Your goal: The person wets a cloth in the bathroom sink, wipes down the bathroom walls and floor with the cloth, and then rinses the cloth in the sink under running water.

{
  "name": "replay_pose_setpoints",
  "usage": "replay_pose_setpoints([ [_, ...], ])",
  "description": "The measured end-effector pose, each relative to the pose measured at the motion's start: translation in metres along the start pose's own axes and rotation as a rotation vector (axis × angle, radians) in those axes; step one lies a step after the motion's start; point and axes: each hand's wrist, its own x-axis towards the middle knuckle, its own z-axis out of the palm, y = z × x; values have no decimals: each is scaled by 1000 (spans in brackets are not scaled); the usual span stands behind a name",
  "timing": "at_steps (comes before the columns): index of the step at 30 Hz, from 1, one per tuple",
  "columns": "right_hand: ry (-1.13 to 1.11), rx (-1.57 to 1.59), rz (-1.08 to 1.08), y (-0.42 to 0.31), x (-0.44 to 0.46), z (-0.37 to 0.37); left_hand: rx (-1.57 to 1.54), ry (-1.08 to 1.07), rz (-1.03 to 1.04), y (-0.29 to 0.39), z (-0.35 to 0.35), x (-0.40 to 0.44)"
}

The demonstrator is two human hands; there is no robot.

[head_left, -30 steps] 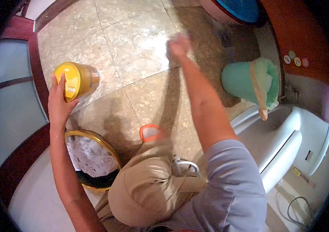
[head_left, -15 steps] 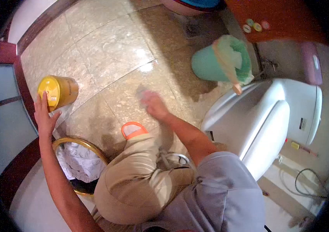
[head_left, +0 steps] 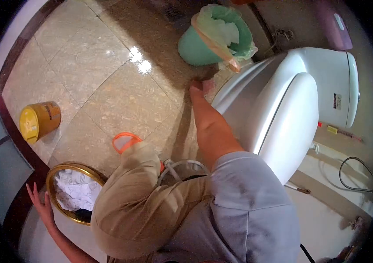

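My left hand [head_left: 42,209] is open with its fingers spread, just left of a gold-rimmed bin [head_left: 51,186], apart from anything it could hold. Crumpled white cloth or lining [head_left: 74,190] fills that bin. A yellow lidded bucket [head_left: 46,117] stands on the floor farther up on the left. My right hand [head_left: 198,90] reaches down to the tiled floor [head_left: 120,101], between the toilet base and a green bin [head_left: 195,46]. A small pale pink cloth [head_left: 209,87] shows at its fingers, which are partly hidden and closed around it.
The white toilet [head_left: 278,114] stands close on my right. A translucent bag with an orange-tinted knot [head_left: 232,65] hangs over the green bin's rim. An orange-edged slipper [head_left: 125,141] is on my foot. A hose [head_left: 357,162] loops near the right wall.
My left hand has left the yellow bucket and come back beside the gold-rimmed bin. My right hand has moved across the floor toward the toilet base and green bin. The view has shifted.
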Motion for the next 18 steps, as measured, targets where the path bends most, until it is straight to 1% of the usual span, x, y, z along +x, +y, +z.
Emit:
replay_pose_setpoints([
  [1, -87, 130, -33, -6, 8, -32, 34, 2, -24, 0, 1, -4],
  [2, -241, 289, -95, -9, 11, -75, 57, -10, -30, 3, 0, -5],
  [4, -631, 563, -183, -16, 18, -166, 104, -35, -42, 14, -2, -12],
  [6, -898, 733, -309, -32, 11, -224, 99, -52, -52, 28, -6, -13],
  [8, -813, 933, -624, -51, -25, -209, 94, -56, -32, 32, -8, -10],
  [9, -675, 1089, -821, -56, -46, -192, 95, -52, -10, 32, -12, -10],
  [11, -636, 879, -1080, -46, -70, -240, 108, -26, 20, 32, -21, -10],
  [14, -830, 911, -1321, -21, -96, -264, 114, 5, 16, 31, -39, -14],
  [18, -877, 874, -1348, 15, -118, -269, 100, 28, 11, 20, -51, -14],
])
